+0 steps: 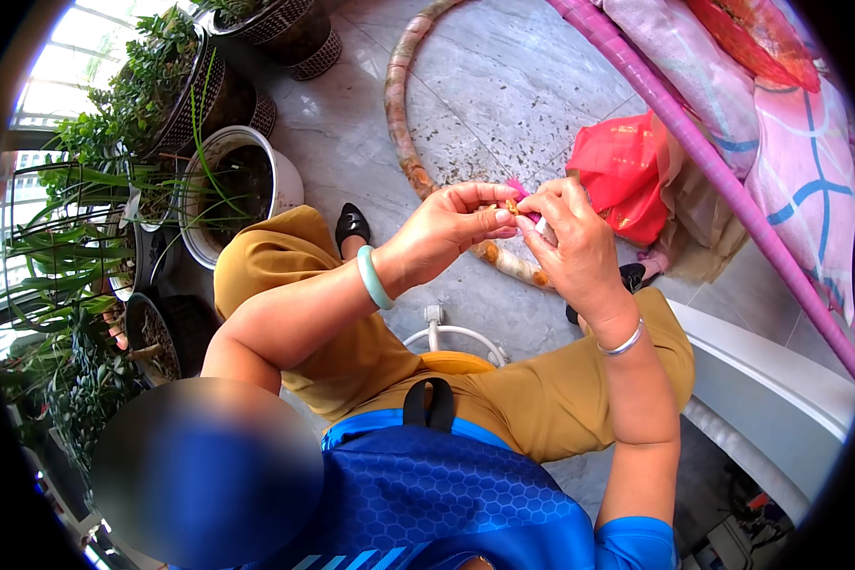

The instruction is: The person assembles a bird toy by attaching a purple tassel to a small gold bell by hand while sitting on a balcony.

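Note:
My two hands meet in front of me above my lap, fingertips almost touching. My left hand [458, 220], with a pale green bangle at its wrist, pinches one side of a small orange piece [512, 206]. On the other side, the fingers of my right hand [576, 239] are closed on the same piece; a silver bangle circles that wrist. A bright pink tuft [516, 186] shows just beyond the fingertips. Something small and white [545, 231] sits under the right fingers. The exact kind of these pieces is too small and covered to tell.
A large wrapped hoop [399, 104] lies on the grey tiled floor [351, 123], with dark bits scattered inside it. Potted plants [95, 142] and a white pot [290, 185] line the left. A red bag [622, 171], a pink pole [693, 138] and patterned cloth [798, 180] fill the right.

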The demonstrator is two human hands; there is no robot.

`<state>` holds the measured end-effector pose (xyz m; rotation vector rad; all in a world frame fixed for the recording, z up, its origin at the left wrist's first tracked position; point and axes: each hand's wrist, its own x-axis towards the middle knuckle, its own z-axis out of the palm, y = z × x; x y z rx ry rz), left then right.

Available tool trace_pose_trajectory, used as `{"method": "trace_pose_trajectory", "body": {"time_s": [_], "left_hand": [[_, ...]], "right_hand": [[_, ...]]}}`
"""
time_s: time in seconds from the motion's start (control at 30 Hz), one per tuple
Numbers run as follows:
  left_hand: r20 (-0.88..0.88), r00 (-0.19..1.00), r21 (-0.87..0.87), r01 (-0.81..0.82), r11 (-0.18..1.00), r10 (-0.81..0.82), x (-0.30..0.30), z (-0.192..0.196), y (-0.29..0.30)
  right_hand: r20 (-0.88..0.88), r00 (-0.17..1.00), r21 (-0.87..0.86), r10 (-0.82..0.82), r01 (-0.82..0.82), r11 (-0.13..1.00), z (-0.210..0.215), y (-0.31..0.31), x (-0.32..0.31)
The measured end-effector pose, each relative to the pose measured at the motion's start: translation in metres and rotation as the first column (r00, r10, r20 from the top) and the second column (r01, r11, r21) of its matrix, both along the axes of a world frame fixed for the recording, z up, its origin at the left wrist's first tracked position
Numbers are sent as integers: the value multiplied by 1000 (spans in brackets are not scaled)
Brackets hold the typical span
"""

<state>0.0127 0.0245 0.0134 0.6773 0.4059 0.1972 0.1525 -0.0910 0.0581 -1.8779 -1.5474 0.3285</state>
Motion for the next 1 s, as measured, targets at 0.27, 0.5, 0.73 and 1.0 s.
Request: {"method": "trace_pose_trajectory", "body": {"time_s": [0.27, 0.5, 0.73, 1.0], "left_hand": [[-3, 1000, -8, 6, 1000, -6, -2, -3, 1], [-7, 1000, -49, -6, 999, 6, -1, -1, -1], [-12, 1000, -110, -19, 994, 18, -1, -4, 3], [-36, 999, -107, -14, 994, 10, -2, -6, 5]], "right_hand": [[49, 998, 50, 49, -52, 997, 0, 0, -2], [63, 997, 40, 48, -50, 998, 1, -1, -2], [85, 996, 124, -29, 19, 992, 14, -1, 20], [-120, 988, 144, -101, 118, 983, 40, -4, 16]]}}
